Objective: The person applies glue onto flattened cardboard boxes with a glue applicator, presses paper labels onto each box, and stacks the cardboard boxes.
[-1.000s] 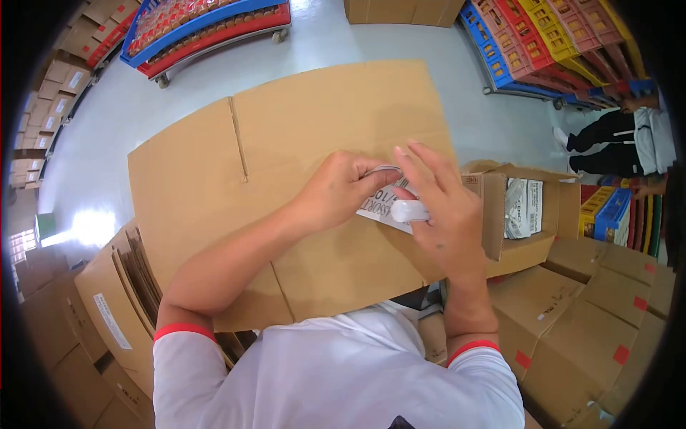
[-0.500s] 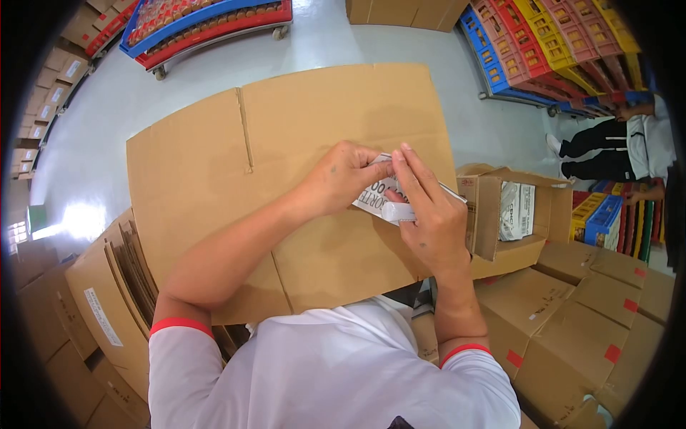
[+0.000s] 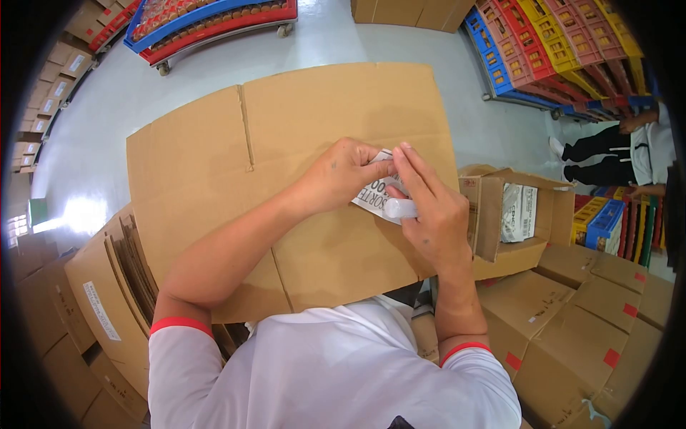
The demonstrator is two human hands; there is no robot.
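A white printed label (image 3: pixel 374 201) is between my hands, above a large flat brown cardboard (image 3: pixel 321 250). My left hand (image 3: pixel 341 175) pinches the label's upper edge between thumb and fingers. My right hand (image 3: pixel 437 214) has its fingertips at the label's upper corner, close to my left thumb. A white cylindrical object (image 3: pixel 400 208) is held in the right hand, against the thumb side. The fingers hide part of the label.
An open box (image 3: pixel 557 207) with printed labels (image 3: pixel 518 212) inside stands at the right. Closed cartons (image 3: pixel 572 343) lie below it. Folded cardboard (image 3: pixel 107 300) stands at left. A person (image 3: pixel 607 146) stands near stacked crates (image 3: pixel 543 36).
Over the last second the label was turned up between my hands and both hands drew closer together. In the last half second they have barely moved.
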